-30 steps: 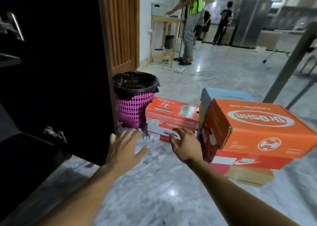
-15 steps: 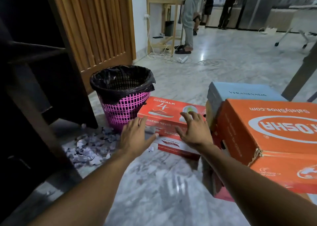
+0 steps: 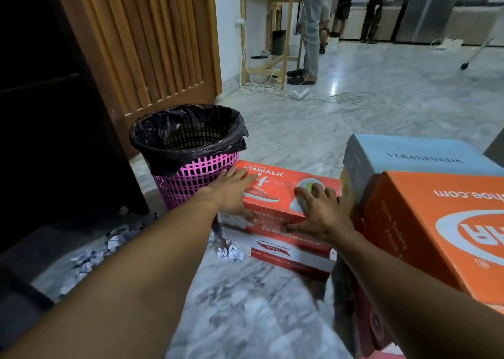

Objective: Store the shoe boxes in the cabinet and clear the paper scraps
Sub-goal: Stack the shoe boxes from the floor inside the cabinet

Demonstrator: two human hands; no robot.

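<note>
Both hands on the top red shoe box, not yet gripping.
The red shoe box (image 3: 283, 195) sits on a second box (image 3: 283, 253) on the floor, touching the pink bin (image 3: 191, 165). My left hand (image 3: 231, 192) lies flat on its lid. My right hand (image 3: 319, 214) rests with fingers apart. If I lift by the lid alone, I could pull it off and spill the box.

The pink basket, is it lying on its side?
No, the pink basket stands upright on the floor, its black liner open upward, next to the red shoe box.
</note>
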